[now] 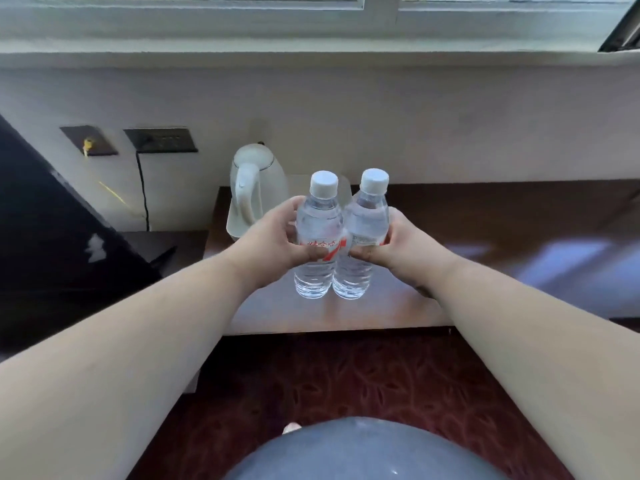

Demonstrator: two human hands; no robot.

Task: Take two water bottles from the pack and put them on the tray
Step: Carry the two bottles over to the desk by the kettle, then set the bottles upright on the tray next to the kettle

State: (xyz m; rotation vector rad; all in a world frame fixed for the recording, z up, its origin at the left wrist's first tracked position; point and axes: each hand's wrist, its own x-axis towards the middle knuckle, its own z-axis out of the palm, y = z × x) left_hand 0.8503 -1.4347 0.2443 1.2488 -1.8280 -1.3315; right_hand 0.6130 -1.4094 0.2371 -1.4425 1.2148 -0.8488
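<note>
A: Left hand point(273, 242)?
B: Closed around left bottle point(317, 237) at label height, thumb across the front, fingers wrapped behind.

A: Right hand point(398, 244)?
B: Closed likewise around right bottle point(363, 237), fingertips curled onto the label.

A: Position of bottles?
B: Centre of frame, upright, side by side and touching, held over the brown table point(467, 237). Contact between bases and tabletop: cannot tell.

A: Count?
B: Two bottles, clear, each with one white cap. Two hands, two bare forearms. One white kettle point(254, 188), just behind the left hand, standing on a pale tray point(231, 223) at the table's far left. Two dark wall plates point(161, 140), upper left of frame.

A: Arm pose?
B: Both forearms extended forward from the lower corners, converging at centre, wrists roughly level, palms facing inward toward each other.
</note>
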